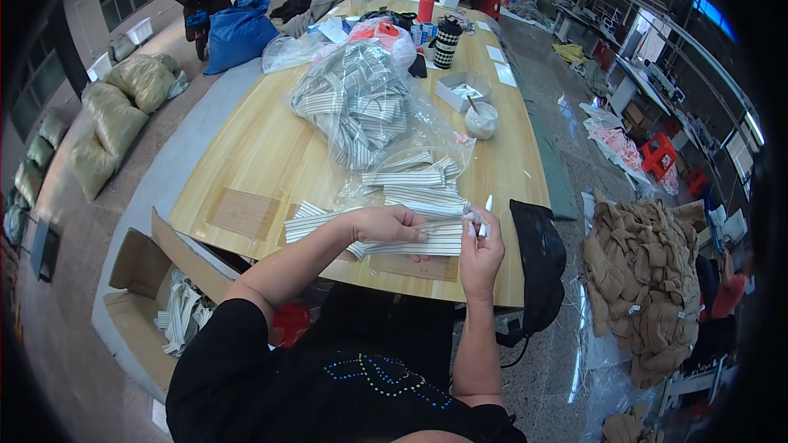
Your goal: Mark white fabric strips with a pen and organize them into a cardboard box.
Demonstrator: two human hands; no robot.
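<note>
My left hand [390, 226] is closed on a white fabric piece with dark stripes [439, 239], thumb on top. My right hand [482, 253] pinches that piece's right end and also holds a slim white pointed tool [490, 202], tip up; its exact kind is unclear. White wrapping seems to cover some right fingertips. Just beyond my hands lie stacked striped fabric pieces [414, 179], partly inside a clear plastic bag [328, 148]. A larger heap of striped pieces [353, 102] fills the bag behind them.
The wooden table [246, 152] bears cardboard pieces [244, 212], a white bowl with a stick [482, 121], a shallow box [462, 90], a checked bottle [446, 43] and a red bottle [425, 6]. A carton [135, 312] stands left; a black bag [538, 254] hangs right. Brown garments [644, 279] lie farther right.
</note>
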